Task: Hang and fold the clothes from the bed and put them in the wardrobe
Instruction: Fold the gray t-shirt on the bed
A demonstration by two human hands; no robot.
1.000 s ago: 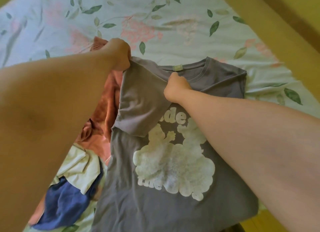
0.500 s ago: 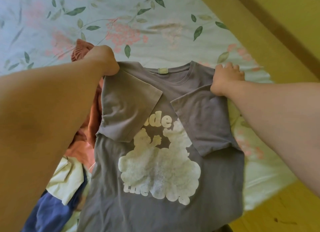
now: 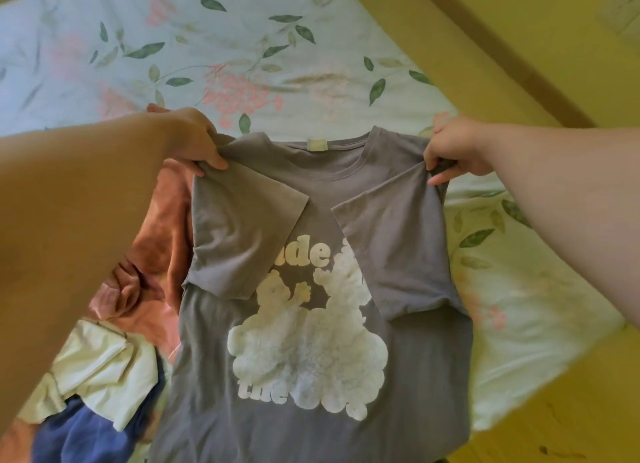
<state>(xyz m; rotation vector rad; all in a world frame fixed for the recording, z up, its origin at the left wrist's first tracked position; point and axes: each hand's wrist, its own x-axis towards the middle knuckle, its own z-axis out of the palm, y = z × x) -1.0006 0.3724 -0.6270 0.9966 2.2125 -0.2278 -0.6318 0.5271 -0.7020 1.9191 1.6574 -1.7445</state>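
t-shirt (image 3: 322, 376): grey, white cloud print, both sleeves folded in over chest, lying front-up on bed (image 3: 242, 47)
left hand (image 3: 194, 140): pinches left shoulder corner
right hand (image 3: 453, 151): pinches right shoulder corner
arms: spread apart, stretched forward

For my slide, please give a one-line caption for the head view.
Left hand and right hand pinch the shoulders of a grey T-shirt, sleeves folded inward, over the bed.

Yellow wooden floor (image 3: 571, 410) lies below and to the right of the right fingers (image 3: 433, 156), with a few dark specks on it. Above those fingers a brown strip (image 3: 519, 75) runs diagonally; higher still sits a blurred pale patch (image 3: 620, 12).
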